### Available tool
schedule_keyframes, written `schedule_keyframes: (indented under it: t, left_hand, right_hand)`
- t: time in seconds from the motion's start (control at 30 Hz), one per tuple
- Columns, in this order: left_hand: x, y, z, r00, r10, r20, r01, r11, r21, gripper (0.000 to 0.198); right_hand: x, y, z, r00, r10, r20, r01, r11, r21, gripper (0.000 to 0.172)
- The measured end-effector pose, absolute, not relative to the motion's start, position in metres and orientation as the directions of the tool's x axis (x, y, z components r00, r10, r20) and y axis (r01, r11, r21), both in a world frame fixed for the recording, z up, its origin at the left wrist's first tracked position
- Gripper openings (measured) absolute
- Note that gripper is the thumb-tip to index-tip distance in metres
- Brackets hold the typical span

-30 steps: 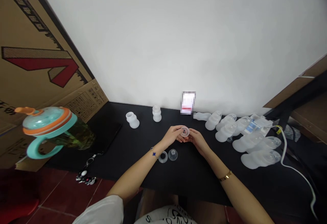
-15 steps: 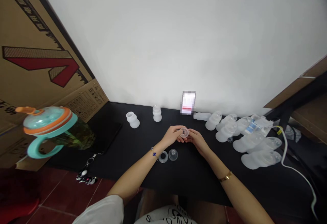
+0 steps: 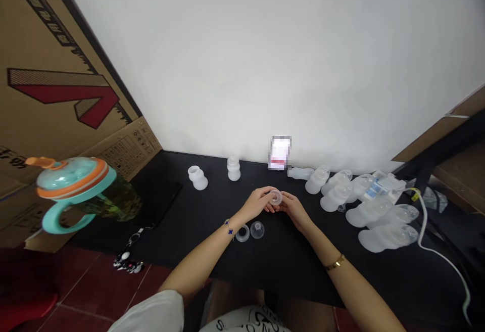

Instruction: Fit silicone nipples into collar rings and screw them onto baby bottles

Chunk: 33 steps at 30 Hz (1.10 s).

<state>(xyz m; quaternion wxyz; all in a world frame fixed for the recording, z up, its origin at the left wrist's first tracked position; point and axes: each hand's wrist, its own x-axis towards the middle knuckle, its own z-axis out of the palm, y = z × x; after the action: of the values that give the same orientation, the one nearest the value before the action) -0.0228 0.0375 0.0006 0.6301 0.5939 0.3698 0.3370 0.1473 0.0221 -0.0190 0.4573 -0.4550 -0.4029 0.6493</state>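
Note:
Between my two hands is a clear bottle nipple (image 3: 276, 197), its round rim facing up toward me. My left hand (image 3: 261, 202) grips its left side, the thumb at the rim. On the opposite side, the fingers of my right hand (image 3: 291, 207) pinch the edge. Just below my left wrist lie a translucent screw ring (image 3: 242, 234) and a clear dome cap (image 3: 257, 230), side by side. Farther back stand an open white baby bottle (image 3: 198, 178) and a capped baby bottle (image 3: 234, 169).
Several capped bottles (image 3: 336, 195) lie or stand at the right, beside a white-and-blue pack (image 3: 374, 189) and a white cable (image 3: 435, 249). A lit phone (image 3: 279, 153) leans on the wall. At left are a large teal-handled cup (image 3: 71, 183), a dark tablet (image 3: 161, 203) and a cardboard box (image 3: 49, 130).
The nipple has shifted slightly to the right and turned a little between my fingers. Both hands keep hold of it; the other things stay in place.

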Motion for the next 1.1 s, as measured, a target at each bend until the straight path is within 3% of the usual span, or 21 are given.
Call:
schedule_keyframes:
  t: [1.1]
  left_hand:
    - [-0.0264, 0.0395, 0.001, 0.489, 0.872, 0.01, 0.062, -0.046, 0.997, 0.044]
  right_hand:
    - [0.1469, 0.0221, -0.0173, -0.186, 0.954, -0.236, -0.217, -0.274, -0.937, 0.037]
